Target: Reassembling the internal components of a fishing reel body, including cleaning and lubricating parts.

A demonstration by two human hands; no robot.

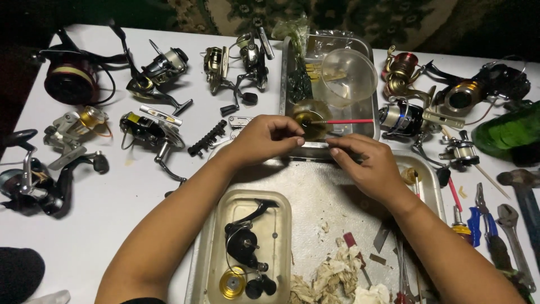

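A: In the head view, what do the hands hold?

B: The left hand (264,137) pinches a small round golden part (309,119), thumb and fingers closed on its edge. It is lifted over the near rim of the far metal tray (288,73). The right hand (368,163) has its fingers closed around something thin; I cannot tell exactly what. A red stick (349,121) reaches the golden part from the right.

A: So how is this step done well?

B: I think the left hand must keep the part steady and level, so that the stick touches only the dirty place. The work is best kept above the tray, then drops fall inside it.

A: What is near?

B: A clear plastic cup (349,76) stands in the far tray, just behind the part. In the near tray (315,186) there is a shallow tub (216,247) with a black reel body (243,242) and a gold spool (232,283), and beside it crumpled paper (332,276). Many fishing reels, such as one (149,126) at the left, lie around on the white table (112,214). Pliers (484,222) lie at the right.
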